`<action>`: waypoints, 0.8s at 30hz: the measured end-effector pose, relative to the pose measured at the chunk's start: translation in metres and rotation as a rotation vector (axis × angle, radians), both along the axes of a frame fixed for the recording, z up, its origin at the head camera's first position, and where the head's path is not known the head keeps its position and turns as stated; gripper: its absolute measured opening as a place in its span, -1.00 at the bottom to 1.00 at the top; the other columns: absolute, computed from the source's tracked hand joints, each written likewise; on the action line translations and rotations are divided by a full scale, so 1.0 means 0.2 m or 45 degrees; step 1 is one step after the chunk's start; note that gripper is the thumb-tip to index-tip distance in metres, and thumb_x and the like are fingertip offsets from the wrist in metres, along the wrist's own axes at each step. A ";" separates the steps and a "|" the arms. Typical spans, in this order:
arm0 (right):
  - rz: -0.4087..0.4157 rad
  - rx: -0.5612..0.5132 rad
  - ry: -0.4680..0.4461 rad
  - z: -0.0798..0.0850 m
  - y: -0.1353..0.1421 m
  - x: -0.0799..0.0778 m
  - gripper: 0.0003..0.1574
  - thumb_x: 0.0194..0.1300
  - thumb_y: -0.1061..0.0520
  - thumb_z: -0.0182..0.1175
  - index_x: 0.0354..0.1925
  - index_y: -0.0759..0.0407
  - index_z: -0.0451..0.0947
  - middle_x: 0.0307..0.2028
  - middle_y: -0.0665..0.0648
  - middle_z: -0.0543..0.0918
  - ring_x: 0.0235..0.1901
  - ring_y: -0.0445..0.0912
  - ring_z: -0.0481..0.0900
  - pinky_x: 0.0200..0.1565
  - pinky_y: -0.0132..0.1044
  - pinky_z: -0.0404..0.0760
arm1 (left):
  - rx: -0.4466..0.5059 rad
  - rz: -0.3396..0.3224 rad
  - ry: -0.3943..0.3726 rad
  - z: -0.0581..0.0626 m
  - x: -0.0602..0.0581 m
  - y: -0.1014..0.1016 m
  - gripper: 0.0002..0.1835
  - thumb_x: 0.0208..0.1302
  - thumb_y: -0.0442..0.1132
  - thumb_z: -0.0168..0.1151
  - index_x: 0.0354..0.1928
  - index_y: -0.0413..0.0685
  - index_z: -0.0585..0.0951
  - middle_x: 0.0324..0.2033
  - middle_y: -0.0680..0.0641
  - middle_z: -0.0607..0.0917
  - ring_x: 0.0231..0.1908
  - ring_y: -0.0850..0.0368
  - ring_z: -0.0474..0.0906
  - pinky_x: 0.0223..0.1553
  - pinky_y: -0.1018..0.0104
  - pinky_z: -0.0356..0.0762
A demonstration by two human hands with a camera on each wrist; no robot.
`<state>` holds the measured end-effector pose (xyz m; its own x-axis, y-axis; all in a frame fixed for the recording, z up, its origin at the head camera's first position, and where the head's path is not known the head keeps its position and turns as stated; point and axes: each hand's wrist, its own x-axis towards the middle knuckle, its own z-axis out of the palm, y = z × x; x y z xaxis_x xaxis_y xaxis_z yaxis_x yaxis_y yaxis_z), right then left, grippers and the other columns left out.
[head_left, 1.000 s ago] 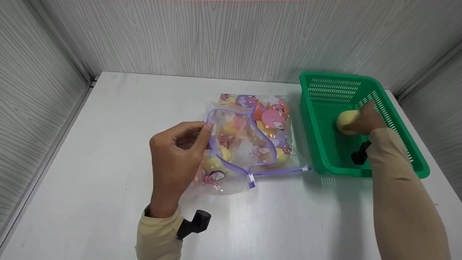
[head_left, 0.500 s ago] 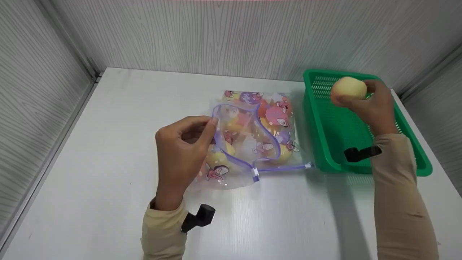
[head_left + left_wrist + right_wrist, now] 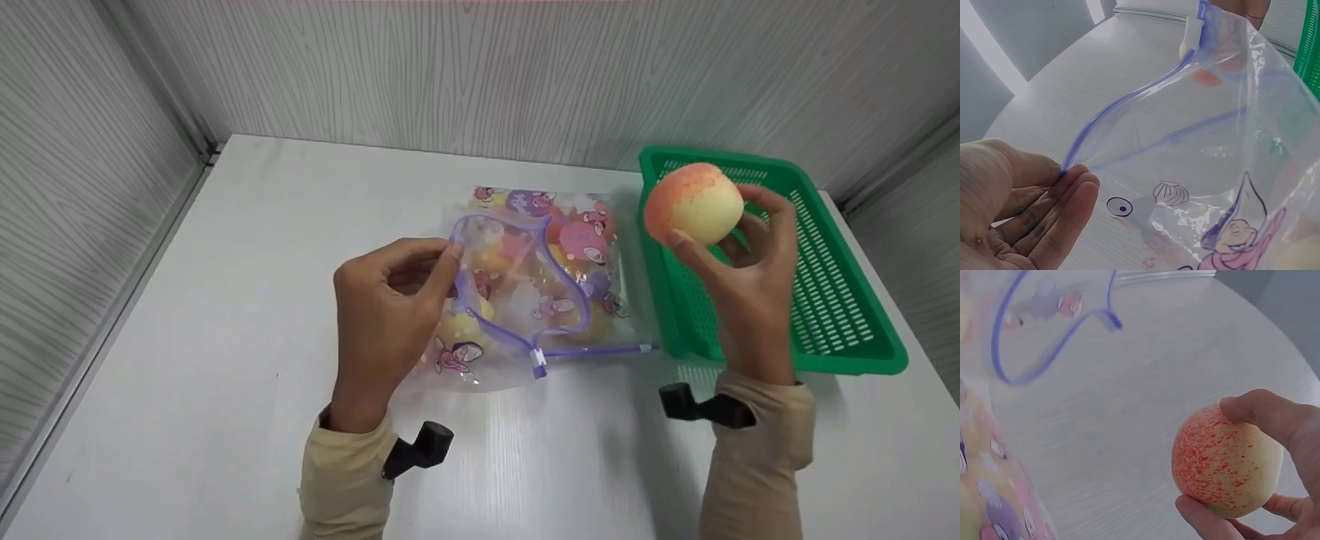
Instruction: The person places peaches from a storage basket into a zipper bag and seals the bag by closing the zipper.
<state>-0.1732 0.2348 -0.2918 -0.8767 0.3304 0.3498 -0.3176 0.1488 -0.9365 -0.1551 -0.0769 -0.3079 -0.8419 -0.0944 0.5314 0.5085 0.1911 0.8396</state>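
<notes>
My left hand (image 3: 394, 315) pinches the purple zip edge of a clear printed zip bag (image 3: 510, 300) between thumb and fingers, and the bag's mouth gapes. Several yellow and reddish round things show through the plastic. The left wrist view has the thumb and fingertips on the bag's purple rim (image 3: 1095, 121). A red-and-yellow peach (image 3: 694, 204) is gripped by my right hand (image 3: 757, 277), above the near left part of a green basket (image 3: 847, 363). In the right wrist view, thumb and fingers hold the peach (image 3: 1224, 464) by its sides, apart from the bag.
The basket stands right of the bag on a white table (image 3: 247, 247). Behind the table rises a grey wood-grain wall (image 3: 420, 75). A white slider (image 3: 538, 358) sits on the bag's zip strip. Black wrist mounts (image 3: 420, 448) stick out from both sleeves.
My right hand has lifted the peach out of the basket and carried it left, closer to the bag. The left hand keeps its pinch on the bag's edge.
</notes>
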 end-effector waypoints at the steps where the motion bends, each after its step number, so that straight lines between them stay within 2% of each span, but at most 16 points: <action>1: 0.014 -0.037 0.026 -0.01 -0.02 0.02 -0.14 0.05 0.31 0.55 0.26 0.08 0.38 0.22 0.26 0.51 0.16 0.18 0.53 0.07 -0.14 0.66 | -0.001 -0.003 -0.001 0.00 0.00 0.00 -0.91 0.30 -0.36 0.38 -0.25 -0.27 0.78 -0.41 0.01 0.79 -0.50 0.29 0.70 -0.35 0.32 0.74; 4: 0.059 -0.107 0.083 -0.01 -0.08 0.06 -0.14 0.03 0.39 0.53 0.24 0.13 0.38 0.22 0.30 0.51 0.16 0.21 0.50 0.06 -0.14 0.67 | -0.002 -0.009 -0.002 0.00 0.00 0.01 -0.90 0.31 -0.35 0.38 -0.25 -0.27 0.78 -0.41 0.01 0.78 -0.50 0.29 0.69 -0.35 0.32 0.74; 7: 0.114 -0.093 0.100 0.00 -0.13 0.09 -0.13 0.01 0.43 0.52 0.24 0.16 0.37 0.23 0.32 0.51 0.16 0.22 0.50 0.08 -0.13 0.69 | 0.001 -0.007 -0.005 0.00 0.00 0.01 -0.90 0.31 -0.35 0.38 -0.25 -0.26 0.78 -0.41 0.02 0.78 -0.50 0.29 0.69 -0.35 0.32 0.74; 11: 0.231 0.042 0.086 0.01 -0.18 0.11 -0.09 -0.01 0.44 0.52 0.27 0.15 0.37 0.23 0.28 0.53 0.18 0.21 0.51 0.10 -0.14 0.67 | -0.004 0.005 -0.003 0.00 0.00 0.00 -0.90 0.31 -0.34 0.38 -0.25 -0.26 0.78 -0.42 0.02 0.78 -0.51 0.29 0.69 -0.37 0.32 0.73; 18: 0.465 0.328 0.041 0.00 -0.22 0.13 0.03 -0.17 0.46 0.59 0.29 0.18 0.41 0.19 0.23 0.58 0.09 0.18 0.58 -0.04 -0.20 0.73 | -0.024 0.015 -0.002 0.00 0.00 0.01 -0.90 0.31 -0.33 0.38 -0.26 -0.25 0.78 -0.43 0.04 0.78 -0.50 0.30 0.69 -0.38 0.34 0.73; 24: 0.579 0.538 0.027 -0.02 -0.26 0.14 0.04 -0.16 0.37 0.64 0.30 0.16 0.43 0.21 0.07 0.56 0.12 0.06 0.57 -0.07 -0.20 0.74 | -0.022 0.021 -0.012 0.00 0.01 0.01 -0.89 0.32 -0.33 0.38 -0.25 -0.25 0.78 -0.42 0.03 0.78 -0.50 0.30 0.69 -0.37 0.34 0.73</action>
<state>-0.1454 0.1829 -0.2961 -0.8885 -0.2459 0.3874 -0.4541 0.3509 -0.8189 -0.1541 -0.0753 -0.3074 -0.8453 -0.0988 0.5251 0.4974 0.2138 0.8408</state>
